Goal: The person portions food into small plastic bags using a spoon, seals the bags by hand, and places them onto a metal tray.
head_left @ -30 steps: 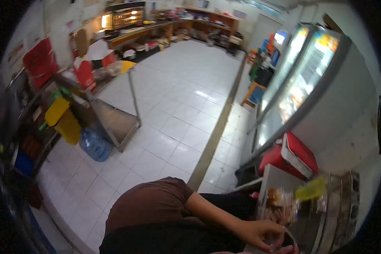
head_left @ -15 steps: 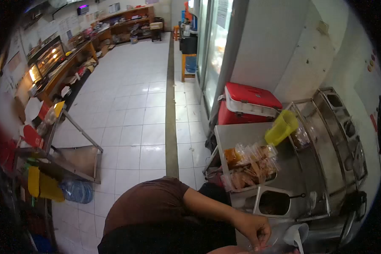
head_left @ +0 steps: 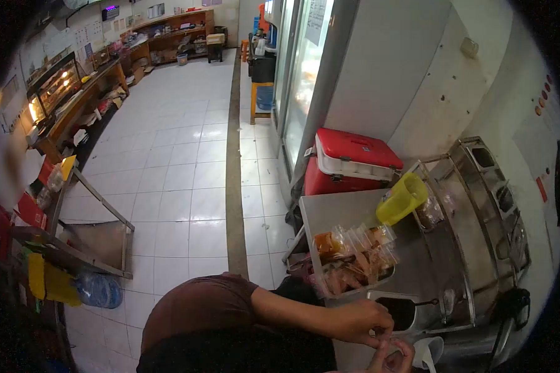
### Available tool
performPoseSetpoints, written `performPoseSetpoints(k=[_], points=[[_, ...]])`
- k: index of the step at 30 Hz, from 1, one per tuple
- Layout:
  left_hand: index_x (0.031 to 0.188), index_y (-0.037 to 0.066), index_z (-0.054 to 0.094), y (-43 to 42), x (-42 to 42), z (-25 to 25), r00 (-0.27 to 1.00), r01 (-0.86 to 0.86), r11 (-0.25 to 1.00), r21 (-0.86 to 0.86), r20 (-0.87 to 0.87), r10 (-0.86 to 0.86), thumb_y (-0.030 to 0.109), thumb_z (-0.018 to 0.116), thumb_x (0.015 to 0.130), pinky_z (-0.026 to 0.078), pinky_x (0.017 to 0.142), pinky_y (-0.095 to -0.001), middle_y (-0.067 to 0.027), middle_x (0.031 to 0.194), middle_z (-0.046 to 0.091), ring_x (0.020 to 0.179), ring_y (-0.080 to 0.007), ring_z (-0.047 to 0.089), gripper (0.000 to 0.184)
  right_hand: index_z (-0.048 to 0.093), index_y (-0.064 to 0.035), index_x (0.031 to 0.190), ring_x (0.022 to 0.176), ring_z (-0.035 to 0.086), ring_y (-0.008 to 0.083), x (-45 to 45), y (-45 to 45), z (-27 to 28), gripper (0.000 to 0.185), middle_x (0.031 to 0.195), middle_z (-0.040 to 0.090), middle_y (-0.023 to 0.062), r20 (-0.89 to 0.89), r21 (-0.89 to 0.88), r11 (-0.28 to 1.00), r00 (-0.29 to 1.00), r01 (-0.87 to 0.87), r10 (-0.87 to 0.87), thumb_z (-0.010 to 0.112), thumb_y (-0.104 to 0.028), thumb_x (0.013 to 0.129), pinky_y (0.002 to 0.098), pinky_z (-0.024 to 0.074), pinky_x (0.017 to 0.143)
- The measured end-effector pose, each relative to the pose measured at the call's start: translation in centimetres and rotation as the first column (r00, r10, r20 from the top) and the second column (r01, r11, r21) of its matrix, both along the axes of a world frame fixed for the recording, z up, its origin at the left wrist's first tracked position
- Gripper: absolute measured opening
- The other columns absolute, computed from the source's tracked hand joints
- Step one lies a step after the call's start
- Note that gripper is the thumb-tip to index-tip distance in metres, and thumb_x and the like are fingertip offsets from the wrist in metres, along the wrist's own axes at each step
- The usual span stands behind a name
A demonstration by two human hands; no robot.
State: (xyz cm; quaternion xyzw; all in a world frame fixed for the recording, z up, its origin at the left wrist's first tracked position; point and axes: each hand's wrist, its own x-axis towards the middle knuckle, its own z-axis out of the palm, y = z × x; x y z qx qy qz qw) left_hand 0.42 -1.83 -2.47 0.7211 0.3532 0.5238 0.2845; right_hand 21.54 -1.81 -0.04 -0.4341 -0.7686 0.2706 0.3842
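Note:
My left hand (head_left: 362, 321) reaches in from the left over the steel table, its fingers pinched. Its fingertips meet those of my right hand (head_left: 393, 357), which comes up from the bottom edge with fingers bent together. Whatever sits between the fingertips is too small to make out. Right beside them is a white jug or cup with a handle (head_left: 430, 349). Just beyond my left hand stands a metal container (head_left: 397, 311) with dark contents and a ladle-like handle (head_left: 427, 303). Farther back, a clear tray (head_left: 322, 287) holds several small plastic bags of orange-brown food (head_left: 354, 252).
A yellow pitcher (head_left: 403, 200) lies tilted behind the tray. Beyond it is a red and white cooler (head_left: 354, 155) beside a glass-door fridge (head_left: 302, 81). A metal rack (head_left: 463, 230) borders the right. At left stand a metal-framed cart (head_left: 99, 245) and a water jug (head_left: 99, 290).
My left hand has moved up and slightly left, now in front of the metal container. More of my right hand has come into view, meeting it. The view has shifted slightly.

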Motion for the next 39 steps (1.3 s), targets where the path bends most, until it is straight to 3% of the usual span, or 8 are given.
performPoseSetpoints(k=[10,12,15,22,25,27,30,39], points=[[0.081,0.009,0.066,-0.7,-3.1,0.5,0.991,-0.120,0.985,-0.122,-0.075,0.112,0.022,0.082,0.076,0.051,0.072,-0.0419,-0.0075,0.080,0.068,0.082,-0.0296,0.068,0.022,0.074,-0.0020,0.113,0.062,0.049,0.0083,-2.8,0.8,-0.1,0.021,0.091,0.072,0.0074,0.000,0.105,0.989,0.994,-0.106,0.107,0.074,-0.013,0.096,0.0262,0.0446,0.059],[0.084,0.012,0.062,-0.8,-3.4,0.5,0.996,-0.075,0.988,-0.135,-0.067,0.066,0.029,0.078,0.084,0.049,0.073,-0.0441,-0.0076,0.084,0.064,0.086,-0.0318,0.065,0.023,0.074,0.0002,0.114,0.069,0.058,0.0090,-2.0,1.0,-0.4,0.023,0.098,0.074,0.0103,0.050,-0.194,0.980,0.997,-0.049,0.060,0.072,-0.014,0.097,0.0263,0.0485,0.063],[0.085,0.011,0.062,-0.7,-4.2,0.5,0.997,-0.049,0.996,-0.071,-0.061,0.045,0.029,0.078,0.083,0.049,0.073,-0.0438,-0.0081,0.084,0.063,0.086,-0.0316,0.065,0.024,0.074,0.0026,0.114,0.079,0.066,0.0113,-2.9,1.2,-0.6,0.023,0.101,0.075,0.0130,-0.150,-0.150,0.979,0.982,-0.136,0.114,0.071,-0.013,0.097,0.0263,0.0526,0.070],[0.085,0.010,0.062,-0.4,-3.6,-0.4,0.993,-0.088,0.995,-0.037,-0.080,0.085,0.026,0.076,0.084,0.049,0.072,-0.0448,-0.0088,0.086,0.061,0.088,-0.0319,0.063,0.021,0.074,0.0039,0.113,0.086,0.069,0.0140,-2.4,1.7,-0.9,0.020,0.106,0.075,0.0145,0.028,-0.114,0.981,0.987,-0.155,0.160,0.070,-0.010,0.098,0.0278,0.0553,0.074],[0.083,0.008,0.062,-0.4,-2.5,0.0,0.986,-0.155,0.988,-0.006,-0.061,0.154,0.020,0.081,0.078,0.048,0.074,-0.0422,-0.0070,0.079,0.063,0.086,-0.0295,0.063,0.023,0.073,0.0038,0.115,0.085,0.069,0.0143,-2.1,1.5,-1.0,0.023,0.107,0.075,0.0153,0.016,-0.058,0.989,0.990,-0.137,0.138,0.069,-0.013,0.099,0.0280,0.0549,0.072],[0.088,0.008,0.062,-0.3,-2.0,0.3,0.991,-0.126,0.992,-0.026,-0.037,0.125,0.020,0.079,0.081,0.049,0.075,-0.0429,-0.0078,0.084,0.063,0.088,-0.0298,0.062,0.022,0.071,0.0017,0.119,0.083,0.069,0.0145,-1.5,1.1,-0.8,0.030,0.106,0.075,0.0159,0.077,-0.296,0.949,0.993,0.107,-0.088,0.068,-0.021,0.100,0.0276,0.0535,0.071],[0.092,0.007,0.061,0.5,0.1,-0.4,0.992,-0.121,0.990,0.076,0.055,0.117,0.018,0.074,0.087,0.049,0.077,-0.0424,-0.0086,0.090,0.063,0.091,-0.0301,0.061,0.018,0.069,-0.0012,0.124,0.076,0.065,0.0121,-1.3,0.9,-1.5,0.036,0.106,0.075,0.0146,-0.170,-0.198,0.975,0.977,0.096,-0.131,0.067,-0.029,0.101,0.0260,0.0503,0.068],[0.104,0.002,0.055,3.5,5.5,-0.3,0.998,0.036,0.997,-0.071,0.051,-0.033,0.013,0.066,0.094,0.050,0.078,-0.0407,-0.0121,0.099,0.057,0.092,-0.0289,0.061,0.019,0.070,-0.0022,0.118,0.078,0.064,0.0146,3.0,2.0,-2.8,0.034,0.083,0.070,0.0092,-0.201,-0.208,0.954,0.945,0.216,-0.258,0.067,-0.031,0.101,0.0298,0.0529,0.069]])
